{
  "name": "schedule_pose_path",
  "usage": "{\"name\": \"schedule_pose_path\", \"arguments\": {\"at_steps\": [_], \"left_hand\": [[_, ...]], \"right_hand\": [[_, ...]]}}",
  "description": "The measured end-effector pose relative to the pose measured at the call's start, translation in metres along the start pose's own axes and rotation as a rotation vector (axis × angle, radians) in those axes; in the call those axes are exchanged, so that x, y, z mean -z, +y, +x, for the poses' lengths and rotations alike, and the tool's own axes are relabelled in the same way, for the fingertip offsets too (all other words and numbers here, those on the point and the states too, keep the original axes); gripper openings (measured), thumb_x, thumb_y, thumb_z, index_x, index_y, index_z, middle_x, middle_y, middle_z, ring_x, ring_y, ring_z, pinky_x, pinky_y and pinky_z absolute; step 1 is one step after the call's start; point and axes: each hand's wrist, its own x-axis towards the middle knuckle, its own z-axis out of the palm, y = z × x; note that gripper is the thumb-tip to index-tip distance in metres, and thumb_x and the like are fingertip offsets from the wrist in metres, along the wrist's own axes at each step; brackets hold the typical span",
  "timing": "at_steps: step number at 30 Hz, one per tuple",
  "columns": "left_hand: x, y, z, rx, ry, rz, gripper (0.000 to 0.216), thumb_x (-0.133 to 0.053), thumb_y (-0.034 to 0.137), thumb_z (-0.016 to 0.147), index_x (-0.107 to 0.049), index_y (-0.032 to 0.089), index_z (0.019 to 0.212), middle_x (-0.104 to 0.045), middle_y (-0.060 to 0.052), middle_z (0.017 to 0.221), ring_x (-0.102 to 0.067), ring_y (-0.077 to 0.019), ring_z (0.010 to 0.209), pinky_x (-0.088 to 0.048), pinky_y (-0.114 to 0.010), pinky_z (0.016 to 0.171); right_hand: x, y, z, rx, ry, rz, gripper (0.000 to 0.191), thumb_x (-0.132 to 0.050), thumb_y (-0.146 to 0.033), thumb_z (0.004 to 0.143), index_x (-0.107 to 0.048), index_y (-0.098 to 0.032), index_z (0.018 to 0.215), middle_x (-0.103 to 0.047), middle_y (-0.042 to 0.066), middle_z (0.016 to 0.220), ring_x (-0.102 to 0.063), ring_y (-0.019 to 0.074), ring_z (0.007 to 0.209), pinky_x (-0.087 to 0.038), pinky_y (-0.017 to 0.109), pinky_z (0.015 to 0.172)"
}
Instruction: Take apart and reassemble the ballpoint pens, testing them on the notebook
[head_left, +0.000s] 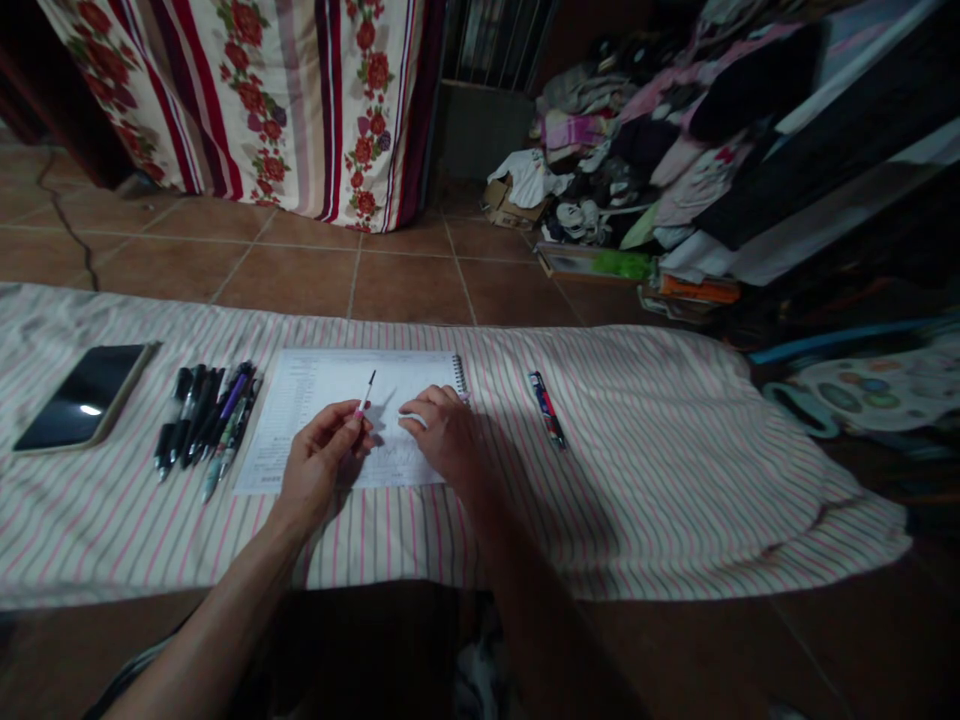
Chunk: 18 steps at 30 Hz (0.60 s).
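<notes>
My left hand point(322, 465) is shut on a slim pen point(365, 395) with a pink grip, its dark tip pointing up and away from the page. My right hand point(442, 430) rests on a spiral-bound notebook point(337, 420), fingers loosely curled and holding nothing. The notebook's open page carries a printed form, partly hidden by both hands. To its left lies a row of several pens point(210, 425), and a lone blue and red pen point(547, 410) lies to its right. A smartphone point(82, 398) in a tan case lies face up at the far left.
Everything lies on a pink-striped cloth point(637, 480) spread over a brown tile floor point(405, 285). Beyond it hangs a floral striped fabric point(300, 100). A heap of clothes point(637, 150) sits at the back right, and a patterned mat point(862, 390) lies at the right.
</notes>
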Motion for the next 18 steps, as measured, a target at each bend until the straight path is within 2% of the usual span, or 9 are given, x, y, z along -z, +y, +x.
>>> {"name": "schedule_pose_path", "arguments": {"at_steps": [6, 11, 15, 18], "left_hand": [[-0.0018, -0.0016, -0.0024, 0.052, 0.003, -0.034, 0.034, -0.082, 0.028, 0.055, -0.067, 0.015, 0.082, -0.064, 0.001, 0.063, -0.056, -0.0062, 0.053, -0.046, -0.015, 0.052], [0.0012, -0.0066, -0.0008, 0.071, 0.002, -0.042, 0.032, -0.083, 0.027, 0.056, -0.067, 0.016, 0.082, -0.064, 0.002, 0.064, -0.057, -0.0054, 0.055, -0.046, -0.013, 0.052], [0.0016, -0.0068, 0.0, 0.074, 0.004, -0.035, 0.032, -0.082, 0.028, 0.057, -0.067, 0.016, 0.082, -0.062, 0.003, 0.062, -0.056, -0.0051, 0.052, -0.044, -0.012, 0.048], [0.0001, -0.0052, -0.0005, 0.082, 0.003, -0.032, 0.034, -0.083, 0.028, 0.054, -0.066, 0.015, 0.081, -0.062, 0.003, 0.062, -0.057, -0.0059, 0.054, -0.044, -0.013, 0.049]], "right_hand": [[-0.0049, 0.0002, 0.0002, -0.011, -0.008, -0.035, 0.007, -0.064, -0.026, 0.081, -0.07, -0.022, 0.081, -0.063, 0.004, 0.083, -0.052, 0.0192, 0.087, -0.04, 0.03, 0.077], [-0.0077, -0.0005, 0.001, -0.011, 0.038, -0.003, 0.007, -0.064, -0.024, 0.081, -0.068, -0.021, 0.078, -0.063, 0.004, 0.082, -0.053, 0.0187, 0.085, -0.04, 0.03, 0.076], [-0.0043, -0.0021, 0.0032, -0.038, 0.157, 0.154, 0.009, -0.061, -0.022, 0.082, -0.068, -0.021, 0.077, -0.064, 0.003, 0.08, -0.055, 0.0177, 0.082, -0.041, 0.03, 0.078], [-0.0011, -0.0019, 0.0058, -0.09, 0.234, 0.369, 0.009, -0.059, -0.021, 0.081, -0.067, -0.02, 0.076, -0.065, 0.002, 0.079, -0.057, 0.0154, 0.076, -0.042, 0.028, 0.073]]}}
